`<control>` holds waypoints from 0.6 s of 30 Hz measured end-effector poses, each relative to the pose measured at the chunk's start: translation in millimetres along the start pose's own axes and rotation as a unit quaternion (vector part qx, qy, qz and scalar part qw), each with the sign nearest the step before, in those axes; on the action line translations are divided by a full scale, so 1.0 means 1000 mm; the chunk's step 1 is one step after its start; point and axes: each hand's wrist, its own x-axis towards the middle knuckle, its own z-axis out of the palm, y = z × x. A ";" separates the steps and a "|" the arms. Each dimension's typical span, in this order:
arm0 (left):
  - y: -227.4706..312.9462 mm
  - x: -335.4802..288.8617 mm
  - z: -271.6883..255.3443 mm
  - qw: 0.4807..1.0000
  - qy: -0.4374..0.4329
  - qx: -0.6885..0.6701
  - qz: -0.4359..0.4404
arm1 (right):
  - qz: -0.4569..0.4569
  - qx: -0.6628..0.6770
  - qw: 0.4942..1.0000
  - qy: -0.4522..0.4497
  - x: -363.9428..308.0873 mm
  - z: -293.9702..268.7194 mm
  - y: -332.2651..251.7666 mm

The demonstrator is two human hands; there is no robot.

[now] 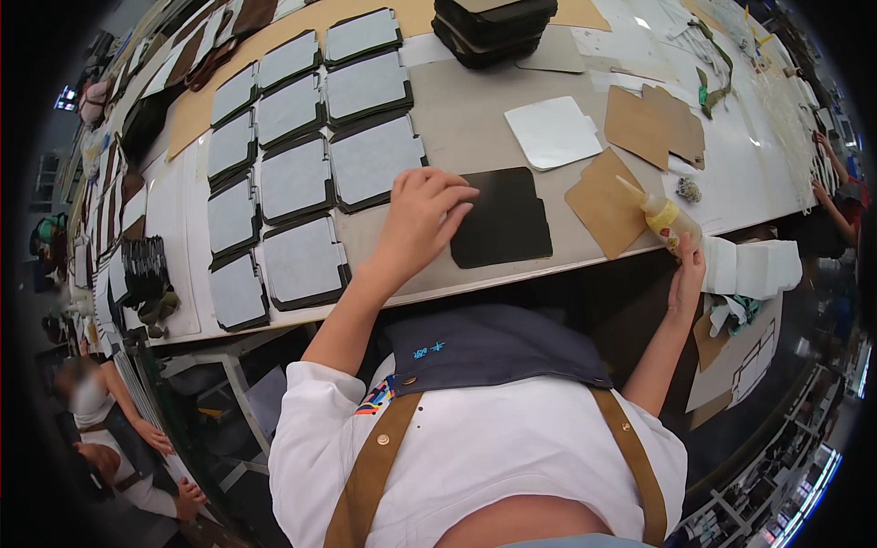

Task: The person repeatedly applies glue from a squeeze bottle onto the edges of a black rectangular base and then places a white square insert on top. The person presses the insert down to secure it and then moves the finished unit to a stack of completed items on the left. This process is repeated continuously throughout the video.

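Note:
In front of me on the table lies a black flat panel with a notched right side. My left hand hovers at its upper left edge, fingers bent and a little apart, with nothing visible between them. At the table's right front edge my right hand grips a squeeze bottle of yellowish glue. The bottle is tilted, its pale nozzle pointing up and left above a brown card. To my left, rows of black panels with light grey sheets on top cover the table.
A stack of black pieces stands at the back. A white sheet and brown notched cards lie at right, near a small crumpled lump. White blocks sit beyond the front edge. Other people work at far left and right.

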 end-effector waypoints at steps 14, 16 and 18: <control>0.028 0.009 0.052 0.992 -0.072 0.068 0.074 | -0.097 0.139 0.985 0.004 -0.034 0.058 -0.056; 0.028 0.002 0.059 0.991 -0.075 0.092 0.068 | -0.109 0.100 0.988 -0.046 -0.046 0.080 -0.058; 0.028 0.000 0.059 0.991 -0.077 0.084 0.069 | -0.146 0.073 0.982 -0.096 -0.061 0.107 -0.070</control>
